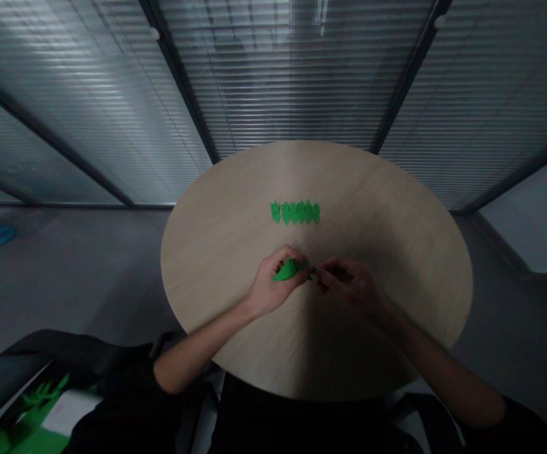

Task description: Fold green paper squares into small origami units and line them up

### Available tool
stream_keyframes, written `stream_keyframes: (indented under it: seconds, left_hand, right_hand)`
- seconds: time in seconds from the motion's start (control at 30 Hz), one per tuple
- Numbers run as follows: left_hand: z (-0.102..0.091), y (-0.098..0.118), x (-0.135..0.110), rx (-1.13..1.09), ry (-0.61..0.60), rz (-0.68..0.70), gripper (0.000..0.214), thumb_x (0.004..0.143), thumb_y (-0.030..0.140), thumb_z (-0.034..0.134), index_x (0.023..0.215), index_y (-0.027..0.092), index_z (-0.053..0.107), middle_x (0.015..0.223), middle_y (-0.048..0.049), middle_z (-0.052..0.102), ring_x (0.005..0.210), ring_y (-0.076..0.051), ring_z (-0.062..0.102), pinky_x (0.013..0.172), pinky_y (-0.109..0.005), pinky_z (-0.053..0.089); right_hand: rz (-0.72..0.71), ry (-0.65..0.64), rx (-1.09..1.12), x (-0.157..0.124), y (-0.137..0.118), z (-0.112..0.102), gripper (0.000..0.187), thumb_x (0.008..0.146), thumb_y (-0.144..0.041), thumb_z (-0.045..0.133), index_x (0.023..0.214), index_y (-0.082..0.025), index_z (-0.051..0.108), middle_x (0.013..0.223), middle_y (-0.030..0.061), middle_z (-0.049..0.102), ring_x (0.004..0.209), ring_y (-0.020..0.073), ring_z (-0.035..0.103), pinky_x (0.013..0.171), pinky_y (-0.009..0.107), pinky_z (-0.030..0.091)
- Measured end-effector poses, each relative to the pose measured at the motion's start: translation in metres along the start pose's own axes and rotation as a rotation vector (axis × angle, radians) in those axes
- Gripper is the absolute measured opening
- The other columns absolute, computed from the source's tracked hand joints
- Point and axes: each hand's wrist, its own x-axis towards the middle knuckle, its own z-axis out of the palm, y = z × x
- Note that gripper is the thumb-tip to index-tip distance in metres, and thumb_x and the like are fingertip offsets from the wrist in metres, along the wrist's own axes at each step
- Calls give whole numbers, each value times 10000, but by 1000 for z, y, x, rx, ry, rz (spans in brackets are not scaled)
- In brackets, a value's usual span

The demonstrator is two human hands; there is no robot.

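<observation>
- Left hand (pixel 273 284), curled around a folded green paper piece (pixel 289 270), held above the table (pixel 216 252) near its middle
- Row of pointed green paper folds (pixel 294 212), lying side by side farther across the table
- Right hand (pixel 344 284), fingers pinched narrowly on the piece's tip, above the table

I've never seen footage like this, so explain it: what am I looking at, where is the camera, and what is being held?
There is no machine here: these are a person's two bare hands, filmed by one camera worn on the head, looking forward and down. On the round wooden table lies a row of folded green paper pieces. The left hand holds a folded green paper piece. The right hand pinches beside it; anything in it is too small to tell.
</observation>
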Motion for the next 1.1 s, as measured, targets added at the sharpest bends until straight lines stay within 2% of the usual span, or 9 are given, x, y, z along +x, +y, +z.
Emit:
stream_keyframes:
  seconds: [0.53,0.87,1.1]
  left_hand:
    - [-2,-6,-1,43,-33,19,142,880,255,757,866,183,635,811,-16,694,696,-123,629,625,-246,502]
    - [-3,-12,-5,60,-45,23,131,870,208,765,933,181,654,845,-26,715,747,-145,670,664,-255,532]
    - [-4,-11,-5,85,-63,58,150,841,149,745,958,182,657,870,-27,730,753,-143,676,655,-251,536]
  right_hand:
    - [1,-14,-12,1,1,1,334,887,-526,758,836,-196,737,715,33,721,623,154,673,604,281,564]
    - [-13,-4,-85,-1,2,1,350,911,-529,727,810,-194,722,682,21,688,598,146,631,564,264,510]
    - [-10,-7,-49,0,3,2,352,893,-554,740,832,-207,746,703,31,717,607,156,656,577,278,537]
